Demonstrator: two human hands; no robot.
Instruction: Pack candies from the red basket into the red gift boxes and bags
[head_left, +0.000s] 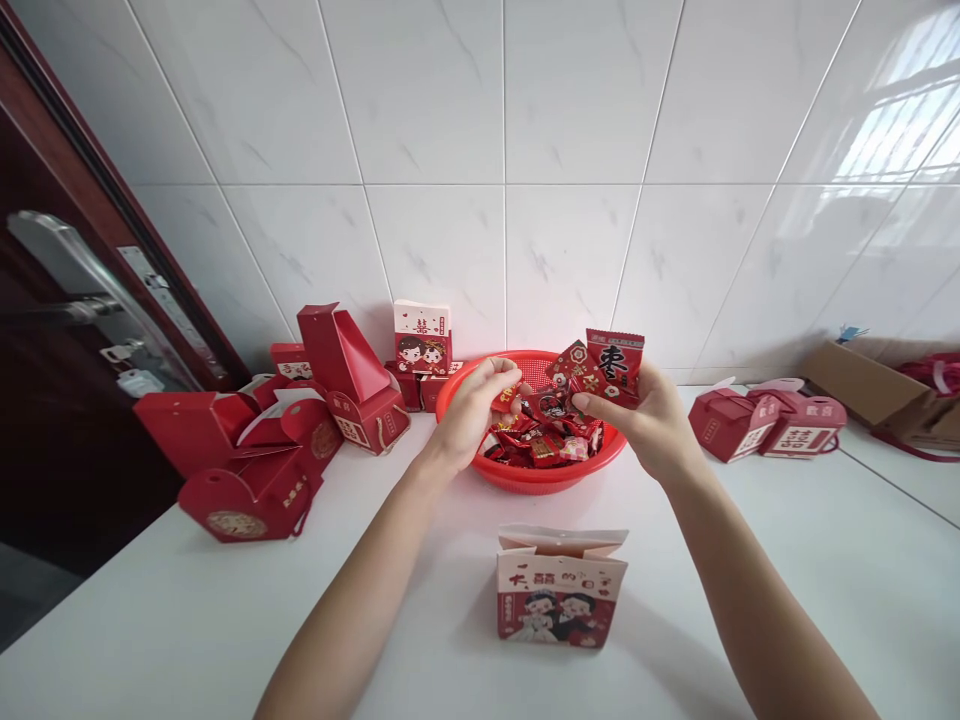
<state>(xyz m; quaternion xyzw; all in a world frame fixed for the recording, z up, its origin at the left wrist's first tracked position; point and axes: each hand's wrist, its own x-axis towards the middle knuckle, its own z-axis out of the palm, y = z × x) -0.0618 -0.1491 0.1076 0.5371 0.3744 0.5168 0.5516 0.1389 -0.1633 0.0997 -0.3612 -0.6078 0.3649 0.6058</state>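
My left hand (478,405) is closed around a small red-wrapped candy (507,397) at the left rim of a red plastic basket (536,484). Several red-wrapped candies (546,445) lie inside the basket. Over its right side, my right hand (651,415) grips red candy packets (615,362), the upper one printed with a large black character. Their lower ends are partly covered by my thumb. Between my forearms stands a white and red gift box (559,605) with a cartoon couple on its front and its top flaps apart.
Several red gift boxes (255,480) crowd the left side. A cartoon-printed box (422,337) stands behind the basket. At right are red boxes (799,425) and a brown carton (862,390). A tiled wall (435,240) closes off the back; a dark door (67,420) is at left.
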